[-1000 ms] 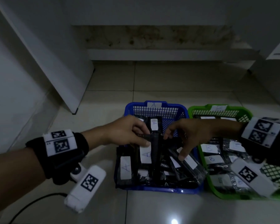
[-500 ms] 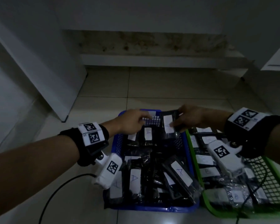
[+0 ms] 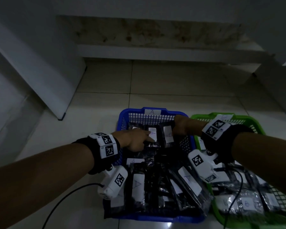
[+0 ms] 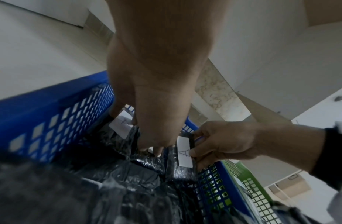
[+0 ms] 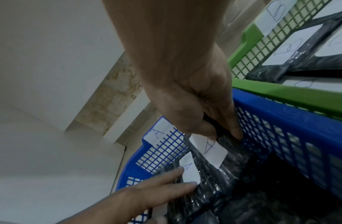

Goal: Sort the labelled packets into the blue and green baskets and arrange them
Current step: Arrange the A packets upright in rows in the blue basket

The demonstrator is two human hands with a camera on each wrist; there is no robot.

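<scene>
The blue basket point(image 3: 155, 218) holds several black packets with white "A" labels. At its far right corner my right hand point(image 3: 174, 129) pinches the top of one upright A packet point(image 3: 168, 135), held against the basket's right wall; the right wrist view shows thumb and fingers point(image 5: 235, 133) closed on its upper edge. My left hand point(image 3: 148, 138) reaches in beside it, straight fingers point(image 5: 174, 187) pressing the neighbouring upright A packet point(image 5: 189, 170). The green basket point(image 3: 258, 128) stands to the right with B packets point(image 5: 289, 48).
More A packets point(image 3: 189, 180) lie loose and tilted in the blue basket's near half. Cables point(image 3: 68, 198) trail from the wrist cameras over the tiled floor. A white panel point(image 3: 40, 71) leans at the left, and a low ledge point(image 3: 155, 52) runs along the back.
My right hand has lowered the A packet from above the rim into the blue basket's far right corner. The left hand dropped from the rim onto the neighbouring packet.
</scene>
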